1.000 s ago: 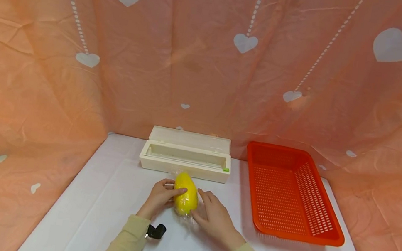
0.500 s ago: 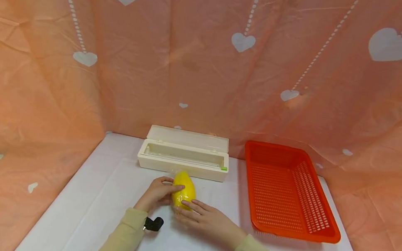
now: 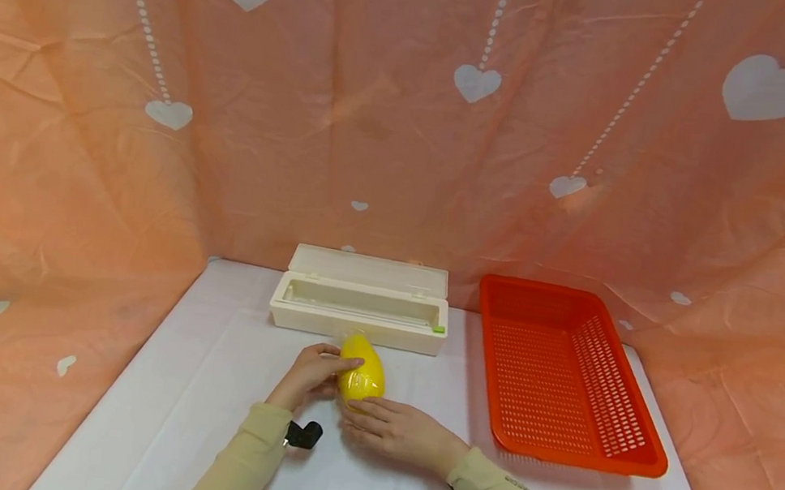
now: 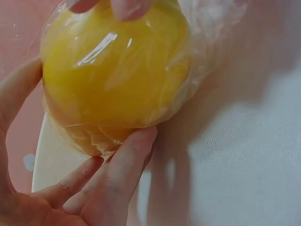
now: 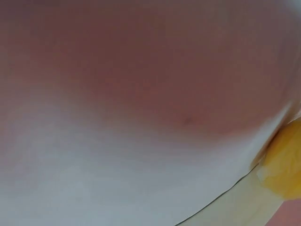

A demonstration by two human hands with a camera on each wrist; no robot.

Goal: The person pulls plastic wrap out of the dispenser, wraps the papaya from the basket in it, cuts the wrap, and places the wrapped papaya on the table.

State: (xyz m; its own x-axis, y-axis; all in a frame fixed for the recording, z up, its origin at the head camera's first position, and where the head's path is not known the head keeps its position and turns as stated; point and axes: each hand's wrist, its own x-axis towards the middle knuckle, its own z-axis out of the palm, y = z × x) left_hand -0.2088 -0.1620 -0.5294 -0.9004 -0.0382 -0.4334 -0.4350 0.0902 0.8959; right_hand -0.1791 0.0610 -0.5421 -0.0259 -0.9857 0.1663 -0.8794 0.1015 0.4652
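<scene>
A yellow fruit (image 3: 362,370), shaped like a mango and wrapped in clear cling film, stands tilted between the hands. My left hand (image 3: 305,377) holds it from the left, thumb across its front and fingers behind. In the left wrist view the film shines over the fruit (image 4: 117,70) and gathers loosely on one side. My right hand (image 3: 402,436) lies at its lower end, fingers extended side by side and touching the film there. The right wrist view is mostly blurred, with just an edge of the fruit (image 5: 284,162) showing.
Behind the hands stands a cream cling film dispenser (image 3: 356,327), its lid raised and a green slider (image 3: 438,329) at its right end. An orange-red plastic basket (image 3: 552,379) is to the right on the white table (image 3: 199,385). A peach curtain with hearts hangs around.
My right hand has swung from the fruit's right side to its lower end, its fingers straightening. The loose film at that end is now covered. My left hand keeps its hold.
</scene>
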